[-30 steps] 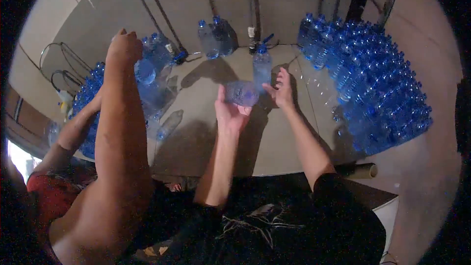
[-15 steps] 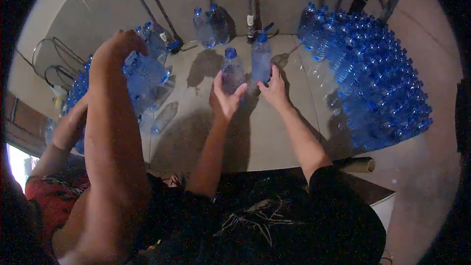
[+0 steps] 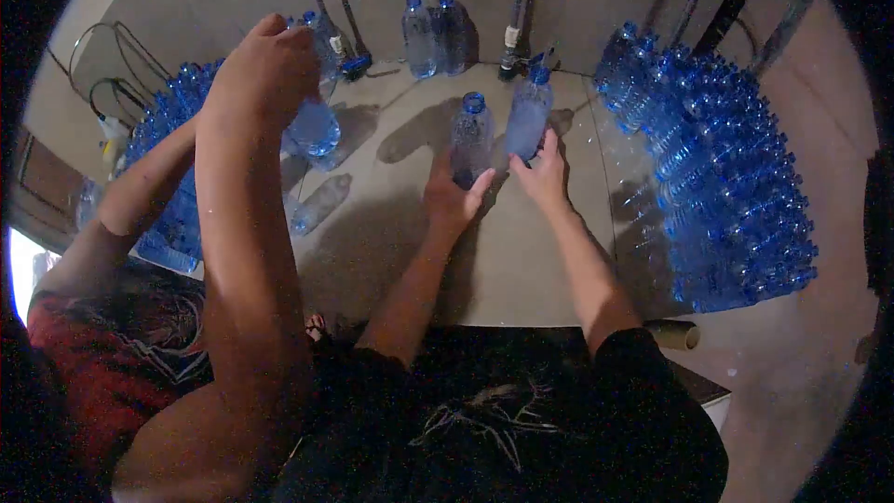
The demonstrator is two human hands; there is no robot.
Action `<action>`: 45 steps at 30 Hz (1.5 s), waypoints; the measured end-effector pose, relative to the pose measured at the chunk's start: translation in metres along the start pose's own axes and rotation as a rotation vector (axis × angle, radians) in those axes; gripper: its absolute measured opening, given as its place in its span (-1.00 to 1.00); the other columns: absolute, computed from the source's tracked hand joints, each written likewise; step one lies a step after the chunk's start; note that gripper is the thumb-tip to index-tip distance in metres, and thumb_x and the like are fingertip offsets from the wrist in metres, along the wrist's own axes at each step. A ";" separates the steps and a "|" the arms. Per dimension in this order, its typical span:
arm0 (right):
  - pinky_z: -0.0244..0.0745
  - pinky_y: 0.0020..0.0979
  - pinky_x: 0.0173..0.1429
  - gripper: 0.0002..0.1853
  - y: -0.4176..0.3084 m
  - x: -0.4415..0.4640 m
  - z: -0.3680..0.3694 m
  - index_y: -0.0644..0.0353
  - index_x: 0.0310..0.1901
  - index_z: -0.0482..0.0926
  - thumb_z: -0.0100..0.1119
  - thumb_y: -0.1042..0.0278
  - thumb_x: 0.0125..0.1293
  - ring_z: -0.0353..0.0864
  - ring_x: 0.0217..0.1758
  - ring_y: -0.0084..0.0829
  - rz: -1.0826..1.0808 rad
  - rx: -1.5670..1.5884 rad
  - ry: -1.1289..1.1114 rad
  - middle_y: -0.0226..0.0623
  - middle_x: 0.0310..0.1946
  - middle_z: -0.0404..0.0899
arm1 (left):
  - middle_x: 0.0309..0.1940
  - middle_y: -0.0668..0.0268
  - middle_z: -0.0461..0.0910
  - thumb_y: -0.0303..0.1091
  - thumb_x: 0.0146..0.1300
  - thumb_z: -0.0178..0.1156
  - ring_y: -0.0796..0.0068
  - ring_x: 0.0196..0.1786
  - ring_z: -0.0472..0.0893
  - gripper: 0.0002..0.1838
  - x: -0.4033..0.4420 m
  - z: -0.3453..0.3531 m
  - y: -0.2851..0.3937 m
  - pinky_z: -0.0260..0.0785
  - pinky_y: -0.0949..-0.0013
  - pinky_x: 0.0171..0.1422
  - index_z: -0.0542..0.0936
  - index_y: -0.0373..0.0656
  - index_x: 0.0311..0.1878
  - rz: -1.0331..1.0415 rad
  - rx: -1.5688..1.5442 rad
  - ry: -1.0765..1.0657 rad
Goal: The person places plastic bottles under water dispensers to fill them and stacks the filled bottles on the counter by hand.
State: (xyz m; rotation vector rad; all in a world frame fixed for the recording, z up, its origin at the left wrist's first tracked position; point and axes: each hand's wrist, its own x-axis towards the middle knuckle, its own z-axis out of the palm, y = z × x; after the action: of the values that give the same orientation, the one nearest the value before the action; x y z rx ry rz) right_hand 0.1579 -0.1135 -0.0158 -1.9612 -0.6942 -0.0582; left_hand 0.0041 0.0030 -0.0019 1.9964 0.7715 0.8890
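Note:
My left hand (image 3: pixel 454 200) is wrapped round the lower part of an uncapped clear blue plastic bottle (image 3: pixel 472 140), which stands nearly upright with its open neck facing up. My right hand (image 3: pixel 545 172) grips a second plastic bottle (image 3: pixel 528 121) low on its side. That bottle tilts a little to the right and looks cloudy inside; its top blends with a blue piece behind it. The two bottles are side by side, slightly apart, over the table (image 3: pixel 521 251).
A co-worker's hand (image 3: pixel 270 74) at left holds a bottle (image 3: pixel 315 128). Packed bottles (image 3: pixel 736 177) fill the right side, and more bottles (image 3: pixel 168 140) stand at far left. Two bottles (image 3: pixel 421 42) are by the back wall. One bottle (image 3: pixel 321 203) lies on its side. A cardboard tube (image 3: pixel 675 333) is at the front edge.
The view has shifted, so most things appear farther right. Both my hands still hold their bottles; the right one now leans more. The co-worker's hand has risen with a bottle.

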 end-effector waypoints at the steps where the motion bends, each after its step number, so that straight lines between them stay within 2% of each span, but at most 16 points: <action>1: 0.43 -0.01 0.31 -0.04 0.004 0.001 0.003 0.32 0.45 0.09 0.45 0.22 0.12 0.53 0.23 0.22 0.007 -0.031 0.005 0.27 0.17 0.51 | 0.21 -0.04 0.55 0.01 0.07 0.52 -0.02 0.24 0.57 -0.09 0.000 -0.001 0.000 0.41 0.09 0.33 0.37 -0.27 0.39 0.000 0.001 0.001; 5: 0.43 -0.02 0.30 -0.07 0.008 0.000 0.003 0.32 0.43 0.13 0.45 0.20 0.13 0.52 0.21 0.23 -0.024 -0.052 -0.011 0.27 0.17 0.49 | 0.23 -0.06 0.54 0.02 0.06 0.53 -0.03 0.26 0.56 -0.07 -0.002 0.002 0.000 0.40 0.09 0.36 0.35 -0.28 0.40 0.003 -0.001 0.005; 8: 0.46 -0.01 0.25 -0.07 -0.004 0.000 -0.006 0.33 0.43 0.14 0.45 0.17 0.13 0.54 0.16 0.23 -0.126 -0.124 0.004 0.26 0.13 0.52 | 0.25 -0.07 0.53 0.03 0.06 0.53 -0.04 0.28 0.55 -0.05 -0.002 0.008 -0.007 0.39 0.08 0.37 0.34 -0.29 0.41 0.008 -0.016 0.018; 11: 0.47 0.00 0.21 -0.07 0.018 0.007 0.002 0.36 0.41 0.17 0.48 0.16 0.10 0.56 0.13 0.21 -0.124 -0.233 0.019 0.24 0.09 0.53 | 0.24 -0.08 0.54 0.06 0.06 0.52 -0.04 0.28 0.56 -0.05 0.001 0.025 -0.033 0.40 0.08 0.37 0.35 -0.29 0.40 0.171 -0.223 0.102; 14: 0.52 -0.10 0.10 -0.24 0.002 0.002 -0.001 0.30 0.21 0.31 0.51 0.18 0.05 0.61 0.02 0.04 -0.103 -0.136 0.053 0.10 -0.04 0.58 | 0.18 -0.06 0.58 0.03 0.07 0.53 -0.02 0.22 0.61 -0.12 -0.006 -0.014 0.020 0.44 0.09 0.31 0.41 -0.29 0.35 0.000 0.047 -0.047; 17: 0.52 -0.11 0.10 -0.25 -0.005 -0.002 -0.002 0.28 0.19 0.32 0.52 0.19 0.04 0.62 0.02 0.05 -0.118 -0.077 0.083 0.10 -0.04 0.58 | 0.11 -0.03 0.62 0.01 0.06 0.53 -0.02 0.15 0.64 -0.16 -0.010 -0.021 0.029 0.47 0.10 0.25 0.45 -0.27 0.31 -0.010 0.032 -0.033; 20: 0.54 -0.11 0.05 -0.28 0.021 0.004 0.011 0.27 0.15 0.36 0.53 0.19 0.03 0.63 -0.01 0.04 -0.174 -0.227 0.140 0.07 -0.06 0.59 | 0.12 -0.03 0.62 0.00 0.06 0.54 -0.02 0.14 0.65 -0.16 -0.008 -0.015 0.020 0.48 0.09 0.24 0.45 -0.25 0.32 0.046 0.034 -0.017; 23: 0.55 -0.10 0.00 -0.31 0.004 0.000 0.004 0.27 0.12 0.39 0.54 0.18 0.02 0.63 -0.07 0.01 -0.126 -0.217 0.135 0.05 -0.09 0.59 | 0.14 -0.03 0.61 0.01 0.05 0.54 -0.02 0.16 0.63 -0.16 -0.007 -0.016 0.022 0.47 0.09 0.26 0.45 -0.24 0.32 0.007 0.005 -0.036; 26: 0.55 -0.12 -0.01 -0.32 0.001 -0.002 0.002 0.27 0.10 0.41 0.54 0.18 0.01 0.64 -0.07 -0.02 -0.136 -0.069 0.130 0.03 -0.12 0.60 | 0.14 -0.02 0.61 0.02 0.06 0.53 -0.02 0.18 0.62 -0.16 -0.008 -0.012 0.017 0.46 0.09 0.27 0.45 -0.24 0.32 0.026 0.031 0.007; 29: 0.42 -0.03 0.31 -0.08 -0.025 -0.002 -0.015 0.39 0.38 0.22 0.51 0.19 0.06 0.51 0.24 0.19 0.114 -0.118 -0.124 0.25 0.19 0.50 | 0.15 -0.02 0.61 0.03 0.05 0.53 -0.03 0.19 0.61 -0.16 -0.008 -0.006 0.004 0.45 0.08 0.28 0.46 -0.23 0.32 0.072 0.060 0.043; 32: 0.43 -0.03 0.31 -0.09 0.004 0.001 -0.002 0.41 0.37 0.24 0.51 0.19 0.06 0.52 0.24 0.19 -0.016 -0.119 -0.026 0.26 0.17 0.51 | 0.15 -0.02 0.61 0.05 0.03 0.54 -0.04 0.20 0.61 -0.15 -0.006 -0.016 0.027 0.44 0.07 0.28 0.46 -0.22 0.32 -0.012 0.017 -0.044; 35: 0.42 -0.03 0.31 -0.09 0.023 0.005 0.007 0.42 0.37 0.25 0.51 0.19 0.06 0.51 0.24 0.19 -0.045 -0.063 -0.008 0.27 0.17 0.51 | 0.15 -0.02 0.61 0.06 0.02 0.54 -0.05 0.20 0.61 -0.14 -0.005 -0.014 0.022 0.45 0.07 0.28 0.46 -0.22 0.31 -0.039 0.048 -0.043; 45: 0.45 0.00 0.25 -0.11 0.017 0.005 0.006 0.38 0.33 0.26 0.51 0.16 0.04 0.54 0.17 0.21 -0.107 -0.077 0.040 0.25 0.10 0.54 | 0.16 -0.01 0.61 0.09 0.01 0.54 -0.02 0.20 0.62 -0.13 -0.003 -0.011 0.015 0.45 0.07 0.29 0.47 -0.22 0.31 -0.011 0.079 0.005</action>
State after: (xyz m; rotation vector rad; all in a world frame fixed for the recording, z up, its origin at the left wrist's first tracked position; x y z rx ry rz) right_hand 0.1685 -0.1117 -0.0308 -1.9900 -0.7799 -0.1918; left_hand -0.0033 -0.0026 0.0149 2.0572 0.8317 0.8695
